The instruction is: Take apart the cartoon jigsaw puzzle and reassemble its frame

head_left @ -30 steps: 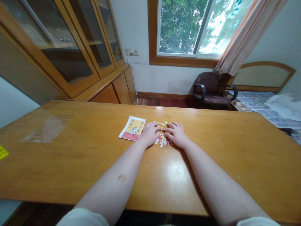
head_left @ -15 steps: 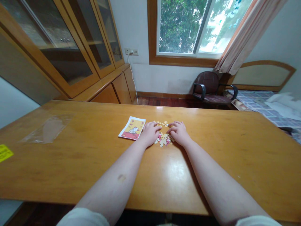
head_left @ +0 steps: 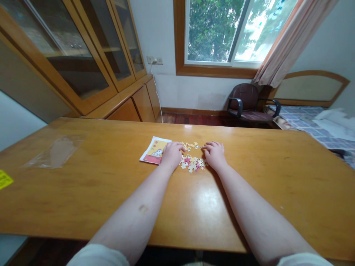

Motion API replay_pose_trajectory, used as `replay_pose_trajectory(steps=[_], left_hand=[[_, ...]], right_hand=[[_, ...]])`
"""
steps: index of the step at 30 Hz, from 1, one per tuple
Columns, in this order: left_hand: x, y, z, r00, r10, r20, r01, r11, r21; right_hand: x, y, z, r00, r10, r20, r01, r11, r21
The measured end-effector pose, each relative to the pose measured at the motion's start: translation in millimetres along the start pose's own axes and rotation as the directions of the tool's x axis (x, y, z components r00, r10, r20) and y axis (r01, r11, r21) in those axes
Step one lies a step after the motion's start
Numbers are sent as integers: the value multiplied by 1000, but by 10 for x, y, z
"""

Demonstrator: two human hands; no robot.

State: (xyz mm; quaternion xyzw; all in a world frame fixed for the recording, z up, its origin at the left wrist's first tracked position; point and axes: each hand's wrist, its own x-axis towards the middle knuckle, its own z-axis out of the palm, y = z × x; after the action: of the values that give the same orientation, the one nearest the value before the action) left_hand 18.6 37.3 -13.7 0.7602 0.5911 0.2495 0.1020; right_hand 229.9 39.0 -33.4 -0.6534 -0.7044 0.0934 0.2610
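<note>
Loose jigsaw pieces [head_left: 192, 164], yellow, pink and pale, lie heaped on the wooden table. A thinner row of yellow pieces [head_left: 189, 145] sits just beyond the heap. My left hand [head_left: 172, 153] rests at the left side of the pieces, fingers loosely bent and holding nothing that shows. It covers the right part of a picture card [head_left: 153, 151] with a white animal on yellow and red. On the right side, my right hand [head_left: 215, 153] is open, its fingers bent and apart, with the fingertips close to the pieces.
The wooden table [head_left: 111, 192] spreads around the hands. A clear plastic bag [head_left: 59, 149] lies on its left part, with a yellow label [head_left: 4, 179] at the left edge. Beyond stand a glass-fronted cabinet [head_left: 111, 88], an office chair [head_left: 245, 103] and a bed [head_left: 302, 118].
My hands have moved slightly apart, the left one to the left over more of the card, the right one to the right. More of the puzzle pieces between them shows.
</note>
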Motion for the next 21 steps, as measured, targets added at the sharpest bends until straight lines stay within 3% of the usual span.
replay_pose_trajectory(steps=[5,10,21], left_hand=[[-22,42,11,984,152,95,-152,988,-1],[-66,66,-16,935,286,211,-288,957,-20],[-53,45,1,934,276,225,-284,959,1]], right_hand=[[-5,22,43,984,-171,-45,174,980,91],[1,28,54,982,-170,-81,179,976,123],[12,45,78,973,-195,-124,212,967,143]])
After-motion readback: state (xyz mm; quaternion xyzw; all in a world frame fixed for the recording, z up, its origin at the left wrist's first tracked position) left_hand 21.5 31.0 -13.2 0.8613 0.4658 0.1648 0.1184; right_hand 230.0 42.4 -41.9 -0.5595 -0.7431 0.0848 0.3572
